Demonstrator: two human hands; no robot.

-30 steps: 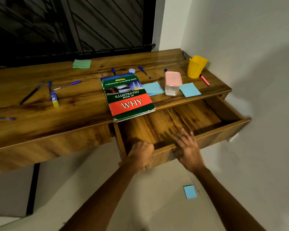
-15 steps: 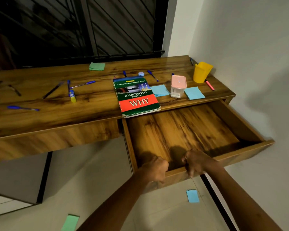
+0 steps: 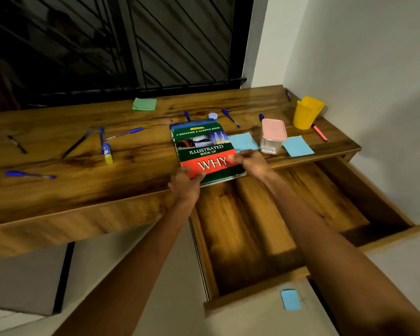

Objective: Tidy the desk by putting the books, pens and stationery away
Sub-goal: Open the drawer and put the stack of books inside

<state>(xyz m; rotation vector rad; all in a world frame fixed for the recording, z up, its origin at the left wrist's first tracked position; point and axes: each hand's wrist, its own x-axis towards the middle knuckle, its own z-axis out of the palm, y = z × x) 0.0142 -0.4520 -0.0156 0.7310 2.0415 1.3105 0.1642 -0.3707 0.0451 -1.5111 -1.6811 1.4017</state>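
Head view — both hands on "ILLUSTRATED BOOK OF WHY" book [image 3: 205,149].

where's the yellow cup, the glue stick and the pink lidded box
yellow cup [image 3: 306,113]: head view, on its front wall
glue stick [image 3: 108,153]: head view, on the middle of its body
pink lidded box [image 3: 273,129]: head view, on top of the pink lid

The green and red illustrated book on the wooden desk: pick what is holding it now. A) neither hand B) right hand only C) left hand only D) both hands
D: the left hand grips the near left corner of the green and red illustrated book, and the right hand grips its right edge, above the open wooden drawer.
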